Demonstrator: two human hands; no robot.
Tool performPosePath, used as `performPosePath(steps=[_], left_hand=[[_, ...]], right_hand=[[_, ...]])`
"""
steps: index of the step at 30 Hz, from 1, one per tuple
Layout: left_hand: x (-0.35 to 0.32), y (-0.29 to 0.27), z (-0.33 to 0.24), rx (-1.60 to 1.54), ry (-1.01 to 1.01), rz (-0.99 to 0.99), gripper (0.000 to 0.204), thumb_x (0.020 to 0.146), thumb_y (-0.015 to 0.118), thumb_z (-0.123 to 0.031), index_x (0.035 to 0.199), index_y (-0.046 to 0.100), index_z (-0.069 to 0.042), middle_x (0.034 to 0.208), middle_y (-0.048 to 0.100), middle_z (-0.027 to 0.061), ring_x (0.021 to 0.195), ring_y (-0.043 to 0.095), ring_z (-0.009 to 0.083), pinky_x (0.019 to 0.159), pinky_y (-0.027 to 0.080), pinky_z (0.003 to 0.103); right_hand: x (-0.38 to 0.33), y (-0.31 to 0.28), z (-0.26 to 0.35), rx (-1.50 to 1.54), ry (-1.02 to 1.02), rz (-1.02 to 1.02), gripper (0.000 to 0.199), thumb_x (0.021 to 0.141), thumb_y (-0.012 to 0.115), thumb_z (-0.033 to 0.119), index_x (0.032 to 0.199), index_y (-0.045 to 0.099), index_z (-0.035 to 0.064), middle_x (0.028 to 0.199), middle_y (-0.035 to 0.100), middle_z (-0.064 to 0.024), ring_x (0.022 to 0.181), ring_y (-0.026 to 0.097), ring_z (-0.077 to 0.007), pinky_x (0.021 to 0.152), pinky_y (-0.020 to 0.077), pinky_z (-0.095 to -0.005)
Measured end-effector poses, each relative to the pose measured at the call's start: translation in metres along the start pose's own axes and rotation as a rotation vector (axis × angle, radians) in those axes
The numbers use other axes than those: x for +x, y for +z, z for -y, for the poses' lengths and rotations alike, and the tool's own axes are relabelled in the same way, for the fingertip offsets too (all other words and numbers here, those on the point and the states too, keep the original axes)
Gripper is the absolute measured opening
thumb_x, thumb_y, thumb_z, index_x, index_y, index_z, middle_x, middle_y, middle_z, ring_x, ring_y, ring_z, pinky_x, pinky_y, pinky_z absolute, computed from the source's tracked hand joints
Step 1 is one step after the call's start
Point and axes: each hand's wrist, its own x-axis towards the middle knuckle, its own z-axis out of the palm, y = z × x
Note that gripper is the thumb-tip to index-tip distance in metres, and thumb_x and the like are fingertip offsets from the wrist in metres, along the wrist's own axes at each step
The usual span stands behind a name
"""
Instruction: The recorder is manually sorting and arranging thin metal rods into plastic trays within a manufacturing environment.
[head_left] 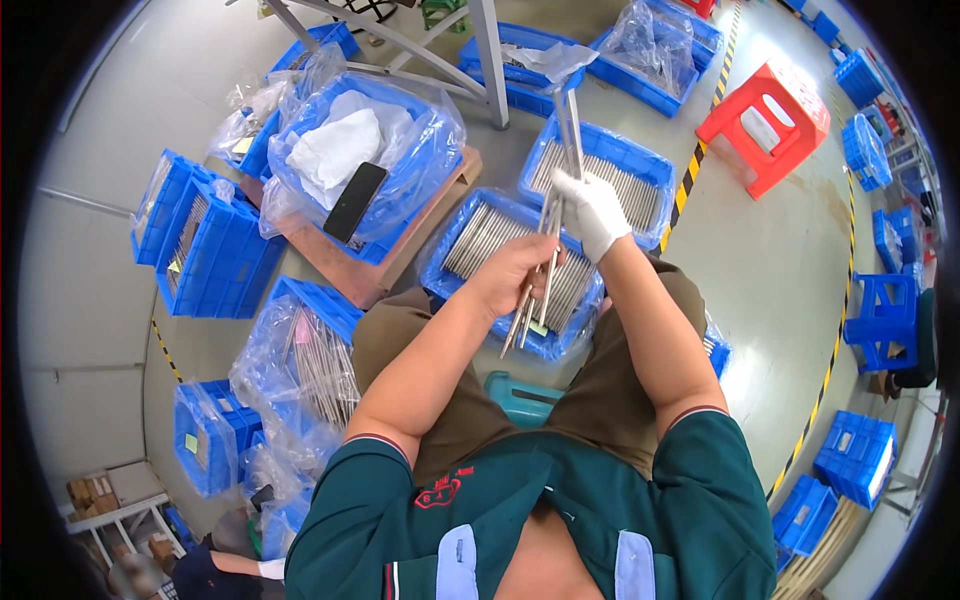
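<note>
Held rods (572, 135): bare metal, smooth, bright and glossy. Rods in the near bin (490, 240): metal with a silvery sheen. Glove (597, 215): white cloth, matt. Stacked bins (218, 272): moulded blue plastic, smooth, low gloss. Liner (440, 125): thin clear plastic film, crinkled, glossy. White sheet (335, 155): soft, matt; paper or cloth cannot be told. Phone (355, 203): smooth, black, glossy. Red stool (740, 105): smooth plastic, glossy. Teal stool (520, 398): smooth plastic. Floor (735, 260): smooth, light-reflecting. Shirt (390, 525) and trousers (455, 385): cloth, matt.
</note>
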Motion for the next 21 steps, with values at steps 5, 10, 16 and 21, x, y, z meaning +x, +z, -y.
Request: performPosePath(steps=[5,10,16,21], left_hand=[[0.006,0.008,-0.005,-0.169,-0.058,-0.003,0.029,0.093,0.051,-0.034,0.086,0.056,-0.006,0.066,0.044,-0.003,0.054,0.041,0.0064,0.049,0.039,0.021],[-0.006,0.017,0.009,-0.195,-0.139,0.199,0.029,0.093,0.051,-0.032,0.086,0.055,-0.005,0.075,0.047,-0.0008,0.058,0.041,0.007,0.05,0.035,0.023],[-0.012,-0.011,-0.004,-0.255,0.075,0.157,0.03,0.092,0.052,-0.034,0.089,0.057,-0.005,0.084,0.053,0.0031,0.065,0.05,0.0129,0.059,0.044,0.027],[0.001,-0.025,-0.007,-0.31,0.11,0.062,0.032,0.093,0.05,-0.036,0.09,0.059,-0.006,0.096,0.062,0.0118,0.097,0.061,0.0299,0.084,0.05,0.047]], right_hand=[[0.017,-0.015,0.0,0.124,0.106,-0.05,0.023,0.082,0.065,0.026,0.07,0.054,0.0094,0.054,0.044,0.0019,0.042,0.038,-0.0083,0.039,0.0267,-0.0241],[0.056,-0.049,0.005,0.346,0.012,-0.335,0.028,0.084,0.062,0.032,0.066,0.053,0.0118,0.052,0.042,0.0046,0.041,0.038,-0.0099,0.039,0.0283,-0.0241],[0.025,-0.037,0.023,0.201,0.093,-0.249,0.032,0.084,0.061,0.04,0.066,0.052,0.0144,0.048,0.035,0.0073,0.036,0.029,-0.006,0.036,0.0195,-0.0226],[-0.001,-0.016,-0.006,0.055,0.355,0.154,0.028,0.085,0.062,0.03,0.068,0.053,0.0097,0.047,0.04,0.0042,0.036,0.034,-0.0069,0.035,0.0237,-0.0222]])
